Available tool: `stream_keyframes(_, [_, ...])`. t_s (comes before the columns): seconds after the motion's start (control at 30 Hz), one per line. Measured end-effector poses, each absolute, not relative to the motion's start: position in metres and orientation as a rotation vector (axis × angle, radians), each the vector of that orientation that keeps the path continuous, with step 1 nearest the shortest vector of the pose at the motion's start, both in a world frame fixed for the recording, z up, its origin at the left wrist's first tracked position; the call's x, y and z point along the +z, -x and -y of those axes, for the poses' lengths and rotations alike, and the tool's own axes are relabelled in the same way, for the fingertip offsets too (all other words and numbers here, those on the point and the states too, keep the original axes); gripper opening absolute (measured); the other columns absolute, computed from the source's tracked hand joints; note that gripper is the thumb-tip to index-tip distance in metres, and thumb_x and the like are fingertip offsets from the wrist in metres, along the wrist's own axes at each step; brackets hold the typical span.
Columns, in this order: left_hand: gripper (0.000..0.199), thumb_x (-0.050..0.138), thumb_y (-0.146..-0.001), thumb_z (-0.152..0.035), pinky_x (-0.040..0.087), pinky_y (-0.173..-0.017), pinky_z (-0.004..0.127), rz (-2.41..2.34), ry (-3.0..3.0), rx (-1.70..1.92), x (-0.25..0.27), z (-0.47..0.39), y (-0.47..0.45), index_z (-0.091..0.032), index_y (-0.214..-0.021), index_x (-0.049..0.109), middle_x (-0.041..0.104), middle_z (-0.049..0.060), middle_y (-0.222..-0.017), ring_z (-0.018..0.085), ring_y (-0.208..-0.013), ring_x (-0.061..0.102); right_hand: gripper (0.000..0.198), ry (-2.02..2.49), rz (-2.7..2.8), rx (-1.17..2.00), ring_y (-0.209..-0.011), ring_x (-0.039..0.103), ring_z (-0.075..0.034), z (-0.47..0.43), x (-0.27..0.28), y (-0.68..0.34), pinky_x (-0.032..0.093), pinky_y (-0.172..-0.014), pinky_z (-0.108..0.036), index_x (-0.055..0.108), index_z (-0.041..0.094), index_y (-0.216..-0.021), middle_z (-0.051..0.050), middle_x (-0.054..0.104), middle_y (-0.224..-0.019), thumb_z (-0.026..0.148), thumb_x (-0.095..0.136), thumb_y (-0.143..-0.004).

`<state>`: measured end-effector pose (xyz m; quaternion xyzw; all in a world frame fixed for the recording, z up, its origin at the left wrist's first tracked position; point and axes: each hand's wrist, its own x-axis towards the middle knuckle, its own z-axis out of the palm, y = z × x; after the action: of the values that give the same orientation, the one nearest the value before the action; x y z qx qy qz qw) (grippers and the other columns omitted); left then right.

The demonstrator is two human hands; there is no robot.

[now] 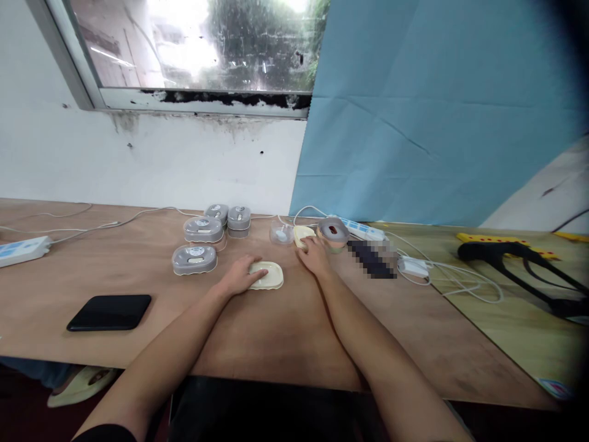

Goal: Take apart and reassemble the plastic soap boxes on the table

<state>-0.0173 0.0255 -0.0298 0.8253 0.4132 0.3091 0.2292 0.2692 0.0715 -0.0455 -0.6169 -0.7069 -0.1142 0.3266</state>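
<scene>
My left hand [242, 276] grips a shallow cream plastic dish [271, 276] with rounded corners, its thumb lying across the top. The dish rests on the brown table in front of me. Farther off and to the right, my right hand [316, 255] has its fingers closed on a second cream plastic piece [302, 233], partly hidden by the fingers. Just left of that piece sits a small clear plastic container [281, 233]. Touching distance to its right stands a grey-lidded oval box [334, 231] with a reddish-brown mark on top.
Several grey-lidded boxes [195, 259] stand to the left, some stacked. A black phone [109, 312] lies at the front left. Power strips [363, 229] and white cables [464, 285] run along the back and right. A black strap-like object [519, 264] is at far right.
</scene>
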Motion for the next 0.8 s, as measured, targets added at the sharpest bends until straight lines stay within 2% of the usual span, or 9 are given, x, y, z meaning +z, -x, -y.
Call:
stream_keyframes(0.17, [0.053,0.054,-0.081,-0.055,0.041,-0.097,0.042,-1.136,-2.27,0.858,-0.031,-0.027,0.018,-0.018,-0.119,0.059,0.062,0.012,-0.12,0.028,-0.111,0.056,0.028,1.698,1.885,-0.328,-0.097,0.056,-0.026,-0.059,-0.041,-0.267,0.033,-0.09,-0.041,0.069,0.019,-0.1,-0.011,0.067,-0.102,0.034,0.057,-0.081])
stream_keyframes(0.27, [0.053,0.055,-0.081,-0.055,0.041,-0.098,0.042,-1.13,-2.248,0.871,-0.032,-0.027,0.017,-0.018,-0.119,0.059,0.062,0.012,-0.12,0.028,-0.111,0.056,0.024,1.667,1.907,-0.412,-0.089,0.058,-0.024,-0.042,-0.037,-0.26,0.03,-0.092,-0.041,0.071,0.019,-0.086,-0.01,0.069,-0.089,0.037,0.055,-0.083])
stream_keyframes(0.37, [0.053,0.055,-0.081,-0.055,0.041,-0.098,0.043,-1.126,-2.239,0.878,-0.033,-0.027,0.017,-0.018,-0.118,0.059,0.062,0.012,-0.119,0.029,-0.112,0.056,0.031,1.589,1.923,-0.446,-0.078,0.058,-0.021,-0.022,-0.034,-0.256,0.026,-0.097,-0.044,0.068,0.02,-0.069,-0.006,0.067,-0.07,0.044,0.054,-0.084])
stream_keyframes(0.43, [0.053,0.054,-0.081,-0.056,0.041,-0.098,0.042,-1.126,-2.248,0.872,-0.033,-0.027,0.016,-0.018,-0.118,0.06,0.062,0.012,-0.119,0.028,-0.112,0.056,0.032,1.514,1.911,-0.43,-0.077,0.059,-0.02,-0.012,-0.031,-0.256,0.026,-0.1,-0.043,0.067,0.021,-0.07,-0.004,0.067,-0.068,0.046,0.054,-0.085])
stream_keyframes(0.63, [0.052,0.052,-0.082,-0.056,0.041,-0.098,0.042,-1.122,-2.268,0.865,-0.03,-0.025,0.017,-0.018,-0.118,0.06,0.062,0.011,-0.119,0.028,-0.111,0.056,0.034,1.442,1.712,-0.228,-0.1,0.059,-0.024,-0.023,-0.032,-0.273,0.04,-0.093,-0.04,0.068,0.018,-0.097,-0.01,0.068,-0.101,0.047,0.052,-0.086])
stream_keyframes(0.73, [0.052,0.052,-0.082,-0.056,0.041,-0.098,0.042,-1.13,-2.273,0.855,-0.029,-0.025,0.017,-0.019,-0.118,0.06,0.062,0.011,-0.119,0.028,-0.111,0.057,0.044,1.493,1.699,-0.045,-0.111,0.056,-0.026,-0.037,-0.041,-0.287,0.042,-0.094,-0.042,0.063,0.017,-0.111,-0.013,0.063,-0.118,0.049,0.054,-0.083])
stream_keyframes(0.8, [0.052,0.053,-0.082,-0.056,0.041,-0.098,0.042,-1.13,-2.263,0.867,-0.03,-0.025,0.017,-0.019,-0.117,0.06,0.063,0.011,-0.118,0.028,-0.11,0.057,0.047,1.563,1.732,0.054,-0.112,0.056,-0.026,-0.041,-0.045,-0.294,0.043,-0.094,-0.042,0.063,0.017,-0.112,-0.013,0.06,-0.122,0.051,0.057,-0.08])
